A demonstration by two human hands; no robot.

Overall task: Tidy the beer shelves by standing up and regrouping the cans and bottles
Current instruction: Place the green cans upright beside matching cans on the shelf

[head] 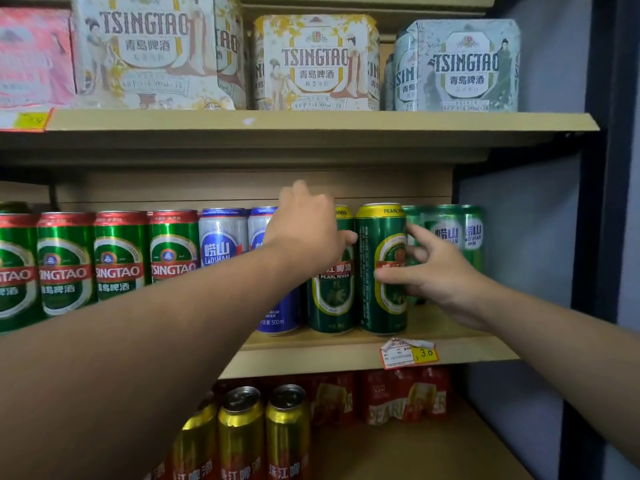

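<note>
Two green Pearl River cans stand upright, side by side, near the front of the middle shelf (467, 348). The right grip (436, 271) holds the right can (381, 306), thumb on its front and fingers curled at its right side. The left grip (304, 230) reaches over the left can (332, 299), thumb against it. Its fingers point toward the back, and I cannot tell whether they hold anything. Blue Laoshan cans (221, 237) and Tsingtao cans (119, 254) stand to the left, with a green Laoshan pack (450, 230) to the right.
</note>
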